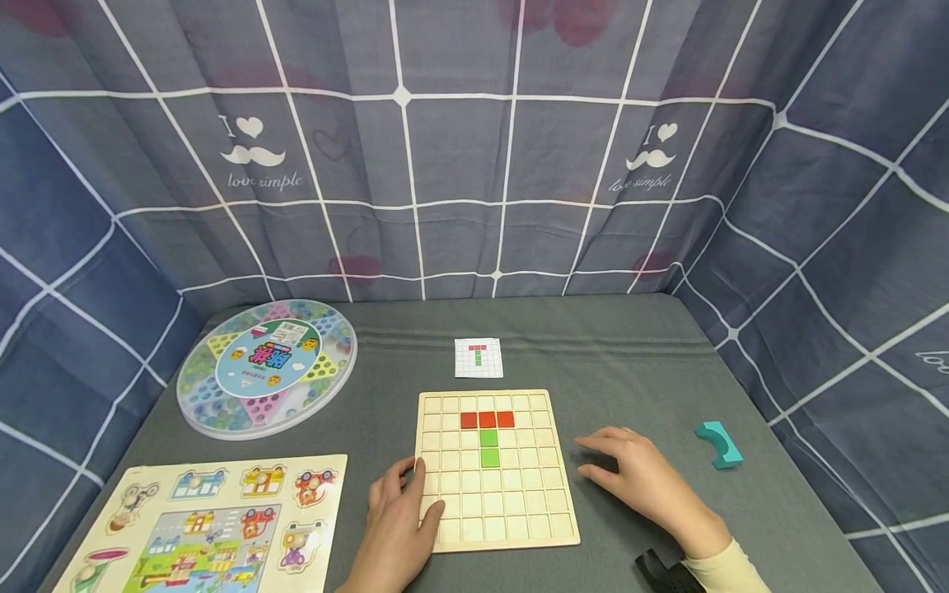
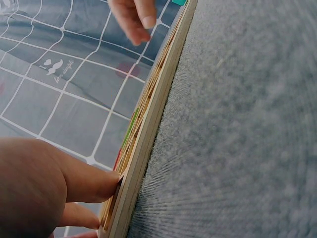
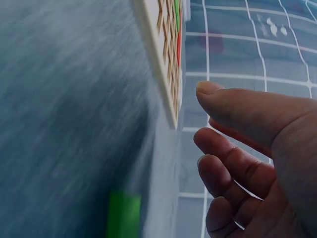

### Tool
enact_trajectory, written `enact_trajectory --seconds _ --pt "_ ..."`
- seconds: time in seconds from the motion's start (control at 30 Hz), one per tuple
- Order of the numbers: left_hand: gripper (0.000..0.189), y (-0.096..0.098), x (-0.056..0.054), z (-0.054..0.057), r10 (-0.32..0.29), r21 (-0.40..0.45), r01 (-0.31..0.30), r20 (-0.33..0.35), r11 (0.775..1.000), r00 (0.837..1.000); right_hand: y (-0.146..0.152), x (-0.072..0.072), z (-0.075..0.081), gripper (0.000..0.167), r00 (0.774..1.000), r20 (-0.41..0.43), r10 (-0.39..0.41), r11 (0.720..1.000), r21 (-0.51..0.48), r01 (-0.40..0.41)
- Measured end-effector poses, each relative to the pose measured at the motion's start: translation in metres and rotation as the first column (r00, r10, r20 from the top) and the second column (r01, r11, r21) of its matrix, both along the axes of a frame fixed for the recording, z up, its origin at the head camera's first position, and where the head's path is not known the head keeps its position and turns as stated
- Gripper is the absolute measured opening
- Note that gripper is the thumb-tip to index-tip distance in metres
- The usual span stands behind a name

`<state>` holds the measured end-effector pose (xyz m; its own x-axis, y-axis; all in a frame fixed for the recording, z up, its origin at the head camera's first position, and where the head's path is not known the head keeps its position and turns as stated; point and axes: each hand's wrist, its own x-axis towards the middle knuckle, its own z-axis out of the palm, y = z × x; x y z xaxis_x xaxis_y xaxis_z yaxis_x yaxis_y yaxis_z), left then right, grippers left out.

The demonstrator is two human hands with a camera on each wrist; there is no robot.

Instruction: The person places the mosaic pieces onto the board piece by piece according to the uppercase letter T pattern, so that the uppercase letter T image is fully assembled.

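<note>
A square wooden grid board [image 1: 528,501] lies on the grey cloth. Three red square tiles [image 1: 487,420] form a row near its far side, and two green square tiles [image 1: 490,458] run down from the middle one. My left hand [image 1: 395,520] rests at the board's left edge, thumb over the near left part and fingers along the side. Right of the board hovers my right hand [image 1: 643,480], fingers loosely bent and nothing between them. In the right wrist view, a blurred green block-like shape [image 3: 124,215] shows low at the bottom.
Beyond the board lies a small white card [image 1: 478,371] printed with a red and green T on a grid. A teal arch block [image 1: 717,445] is at the right. On the left are a round game box [image 1: 337,387] and a vehicle picture puzzle [image 1: 307,486]. Checked curtains surround the table.
</note>
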<state>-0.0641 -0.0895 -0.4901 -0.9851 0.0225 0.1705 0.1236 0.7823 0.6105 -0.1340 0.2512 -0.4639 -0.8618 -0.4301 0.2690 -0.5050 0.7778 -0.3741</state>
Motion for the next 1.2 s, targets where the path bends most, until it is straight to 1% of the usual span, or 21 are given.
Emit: enact_trajectory --seconds 0.17,0.4,0.6,0.8,0.87,0.93,1.2 --pt "0.057 0.000 0.000 0.001 -0.004 -0.001 0.004 0.000 1.000 1.000 0.018 0.010 -0.005 0.040 0.999 -0.019 -0.032 0.999 -0.001 0.032" --pt "0.058 -0.001 0.001 0.000 -0.004 -0.001 0.004 0.018 1.000 1.000 0.038 0.024 -0.010 0.041 0.995 0.014 -0.100 0.995 -0.009 0.100" --pt "0.058 -0.001 0.000 0.000 -0.003 -0.002 0.003 0.011 1.000 1.000 0.052 0.035 -0.013 0.039 0.992 0.001 -0.129 0.992 -0.005 0.129" --pt "0.058 -0.001 0.000 0.001 -0.004 -0.003 0.004 0.001 1.000 1.000 0.057 0.043 -0.011 0.039 0.983 0.071 -0.171 0.985 0.017 0.170" --pt "0.058 -0.001 0.000 0.001 -0.003 -0.004 0.003 -0.003 1.000 1.000 0.058 0.044 -0.011 0.039 0.981 0.085 -0.176 0.984 0.017 0.175" --pt "0.058 -0.001 0.000 0.001 -0.003 -0.004 0.003 -0.005 1.000 1.000 0.058 0.045 -0.011 0.039 0.982 0.081 -0.173 0.985 0.015 0.173" --pt "0.057 -0.001 0.000 0.000 -0.002 -0.008 0.001 -0.012 1.000 1.000 0.059 0.046 -0.015 0.039 0.990 0.019 -0.138 0.990 0.009 0.138"
